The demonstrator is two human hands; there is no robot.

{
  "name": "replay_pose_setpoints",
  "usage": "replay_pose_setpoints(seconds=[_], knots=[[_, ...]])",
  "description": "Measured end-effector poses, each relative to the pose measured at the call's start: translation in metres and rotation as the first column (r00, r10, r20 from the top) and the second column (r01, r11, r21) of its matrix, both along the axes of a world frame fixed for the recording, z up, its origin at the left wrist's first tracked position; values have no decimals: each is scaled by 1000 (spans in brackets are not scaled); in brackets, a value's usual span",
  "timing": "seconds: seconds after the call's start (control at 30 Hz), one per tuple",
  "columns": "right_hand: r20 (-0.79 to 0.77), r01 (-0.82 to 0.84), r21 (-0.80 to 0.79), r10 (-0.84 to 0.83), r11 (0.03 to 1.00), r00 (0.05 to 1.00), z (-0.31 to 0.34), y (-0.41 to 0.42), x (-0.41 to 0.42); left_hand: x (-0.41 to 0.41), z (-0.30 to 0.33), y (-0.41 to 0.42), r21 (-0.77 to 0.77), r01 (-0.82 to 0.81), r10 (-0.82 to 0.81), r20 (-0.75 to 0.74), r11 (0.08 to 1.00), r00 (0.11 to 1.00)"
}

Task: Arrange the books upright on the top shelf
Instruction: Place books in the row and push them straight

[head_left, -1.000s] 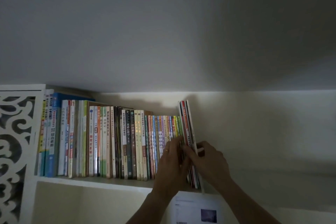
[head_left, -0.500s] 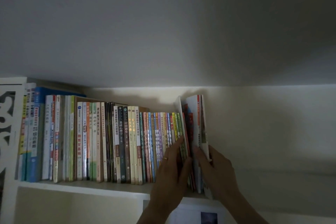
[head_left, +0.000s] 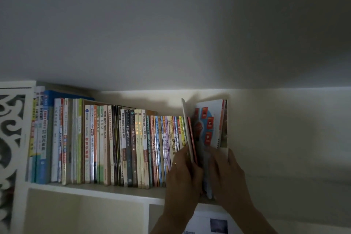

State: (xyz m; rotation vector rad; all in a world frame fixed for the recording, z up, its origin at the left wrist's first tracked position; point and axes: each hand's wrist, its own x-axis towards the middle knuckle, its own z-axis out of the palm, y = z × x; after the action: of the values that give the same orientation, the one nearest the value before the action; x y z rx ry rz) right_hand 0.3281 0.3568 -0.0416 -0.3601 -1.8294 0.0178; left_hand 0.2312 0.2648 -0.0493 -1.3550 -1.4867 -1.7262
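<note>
A long row of upright books (head_left: 117,144) fills the top shelf (head_left: 95,190) from the left panel to the middle. At the row's right end, a few taller thin books fan apart, one showing a white cover with red and blue print (head_left: 209,125). My left hand (head_left: 182,176), a ring on one finger, presses its straight fingers against a thin white book (head_left: 183,119) and a red one, keeping them to the left. My right hand (head_left: 229,176) grips the rightmost thin books low down, with fingers on both sides. The lower parts of these books are hidden behind my hands.
A white carved panel (head_left: 11,138) bounds the shelf on the left. Bare wall (head_left: 284,138) lies to the right of the books, and the ceiling is close above them. A printed sheet (head_left: 209,222) hangs below the shelf, between my forearms.
The tall end books have spread apart, their right part swinging open to show a printed cover. My right hand has moved to the right with them. The view has shifted.
</note>
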Motion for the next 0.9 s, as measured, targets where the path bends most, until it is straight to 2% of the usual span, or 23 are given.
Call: replay_pose_setpoints(seconds=[0.13,0.2,0.27,0.3,0.4,0.5,0.6,0.67,0.73,0.83,0.9], knots=[[65,-27,34,24,999,998,-1,5,-4,17,9,-4,-57,-73,75,46,996,996],[5,-42,43,42,998,999,0,3,-8,17,17,-5,-176,-180,179,-24,968,984],[-23,-55,-13,54,998,998,3,3,-8,16,22,-10,-298,-278,258,-106,913,960],[1,-40,-41,40,998,999,3,3,-8,18,24,-15,-334,-294,270,-117,896,956],[44,17,16,-18,1000,999,-2,9,-13,23,21,-42,-366,-344,296,-181,865,938],[104,28,2,-28,1000,994,-2,9,-14,30,4,-88,-261,-309,275,-160,914,948],[142,14,49,-21,999,990,-3,2,-16,44,-5,-138,-18,-316,311,-135,949,941],[180,-60,5,58,998,982,-3,-4,-13,56,-5,-163,35,-330,332,-127,943,935],[191,-176,-121,197,977,962,-4,-8,-5,65,0,-175,44,-341,344,-106,939,933],[82,-346,-312,388,885,918,-4,-10,11,74,7,-170,9,-300,300,-66,954,952],[-124,-487,-443,487,752,865,-5,-11,23,83,13,-157,34,-246,248,-70,969,966]])
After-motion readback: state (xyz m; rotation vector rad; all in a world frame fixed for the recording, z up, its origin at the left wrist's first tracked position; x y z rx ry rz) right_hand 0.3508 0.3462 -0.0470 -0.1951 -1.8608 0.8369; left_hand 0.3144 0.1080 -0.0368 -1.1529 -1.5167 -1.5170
